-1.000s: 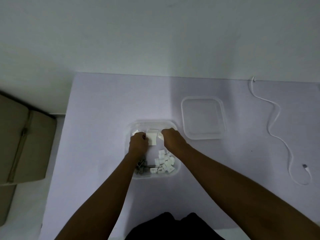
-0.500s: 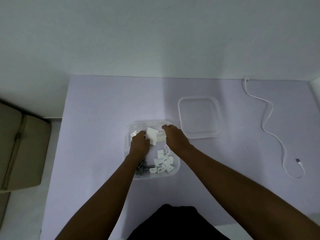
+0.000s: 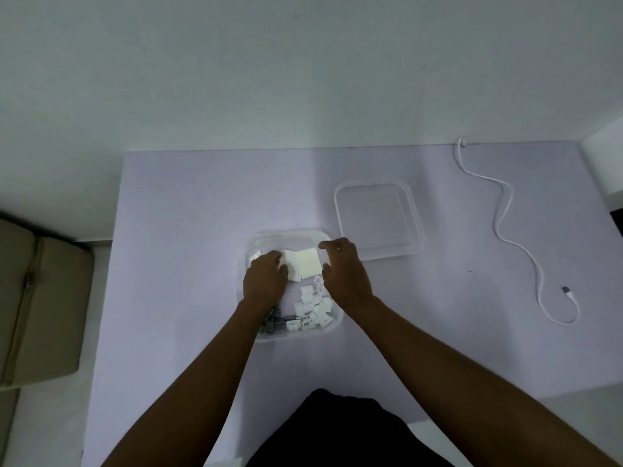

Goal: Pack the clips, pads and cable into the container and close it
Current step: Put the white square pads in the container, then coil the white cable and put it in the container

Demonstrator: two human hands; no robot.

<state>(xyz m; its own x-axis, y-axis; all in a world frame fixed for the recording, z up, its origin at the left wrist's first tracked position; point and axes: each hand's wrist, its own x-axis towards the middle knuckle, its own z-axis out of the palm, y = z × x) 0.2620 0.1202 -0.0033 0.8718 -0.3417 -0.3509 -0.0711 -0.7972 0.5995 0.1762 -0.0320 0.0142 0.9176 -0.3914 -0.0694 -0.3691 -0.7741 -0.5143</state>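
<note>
Clear plastic container (image 3: 290, 234): open at the middle of the lavender surface (image 3: 185, 230), close to the body, likely for easy reach.
Left hand (image 3: 264, 281): inside the container's far half, fingers curled against the left edge of the pads (image 3: 308, 267).
Right hand (image 3: 344, 274): opposite, fingers and thumb curved round the right edge of the same pads.
White pads: squares overlapping, held between the two hands low inside the container; probably being squared up to lie flat and leave room.
White clips (image 3: 313, 308): heaped in the container's near right corner, out of the pads' way; grey pieces (image 3: 273, 323) beside them by the left wrist, kind unclear.
Clear lid (image 3: 377, 224): flat on the surface just beside the container, to its far right, handy for closing.
White cable (image 3: 505, 230): loose and winding down the right side of the surface, well apart from the container, not yet packed.
Counts: one container, one lid, one cable, two hands; at least two pads showing, perhaps more stacked; roughly a dozen white clips, too small and jumbled for an exact count.
</note>
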